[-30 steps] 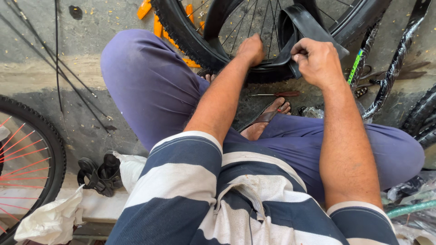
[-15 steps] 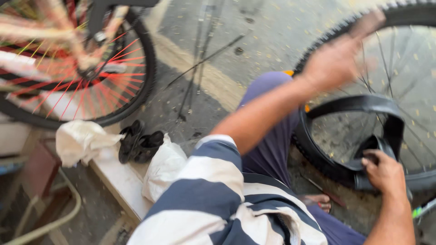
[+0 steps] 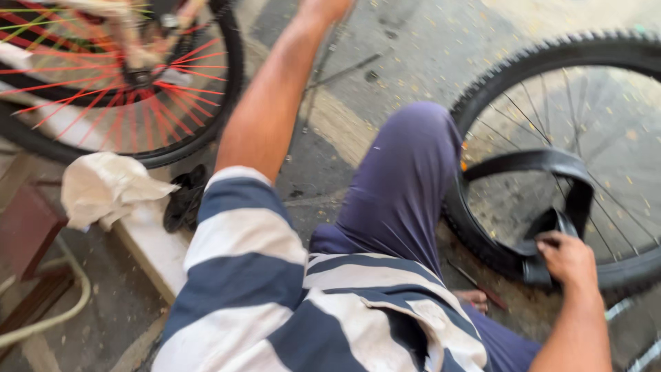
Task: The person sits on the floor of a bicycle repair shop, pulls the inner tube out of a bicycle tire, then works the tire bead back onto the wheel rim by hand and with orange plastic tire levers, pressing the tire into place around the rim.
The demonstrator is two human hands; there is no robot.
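Right hand (image 3: 566,258) pinches the black inner tube (image 3: 544,165) against the knobby tyre (image 3: 482,103) of the bicycle wheel. Left hand (image 3: 329,8) stretches off-frame, its grip impossible to tell. Best kept firm, the tube untwisted inside the rim.

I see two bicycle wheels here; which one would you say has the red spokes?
The wheel at upper left, attached to a bicycle, has red spokes. The knobby wheel at right, where the right hand grips the inner tube, has dark spokes.
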